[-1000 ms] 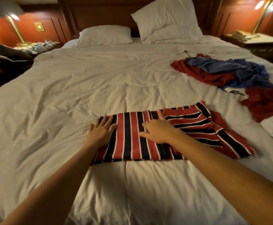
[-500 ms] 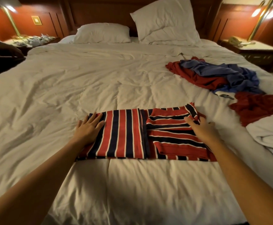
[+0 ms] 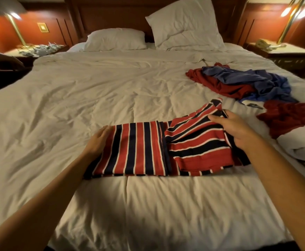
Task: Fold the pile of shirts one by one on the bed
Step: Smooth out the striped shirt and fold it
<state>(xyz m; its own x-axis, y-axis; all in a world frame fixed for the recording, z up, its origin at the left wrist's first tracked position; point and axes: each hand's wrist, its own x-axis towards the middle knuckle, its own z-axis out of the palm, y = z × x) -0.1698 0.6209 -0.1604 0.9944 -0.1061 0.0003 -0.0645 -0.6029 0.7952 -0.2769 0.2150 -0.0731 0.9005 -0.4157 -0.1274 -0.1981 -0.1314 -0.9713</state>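
Observation:
A red, navy and white striped shirt (image 3: pixel 144 151) lies partly folded on the white bed (image 3: pixel 93 98) in front of me. My left hand (image 3: pixel 100 140) rests flat on the shirt's left edge with its fingers straight. My right hand (image 3: pixel 233 127) grips the shirt's right end, thumb on top, and holds that end raised off the bed. A pile of unfolded shirts (image 3: pixel 247 84), dark red and blue, lies at the right side of the bed, apart from both hands.
Two white pillows (image 3: pixel 182 24) lean at the headboard. Another dark red garment (image 3: pixel 291 116) and bunched white fabric (image 3: pixel 300 142) lie at the right edge. Nightstands with brass lamps (image 3: pixel 286 49) flank the bed. A dark object (image 3: pixel 1 62) sits at far left.
My right hand went from the shirt's middle to its right end, took hold of it and lifted it. My left hand stayed at the left edge.

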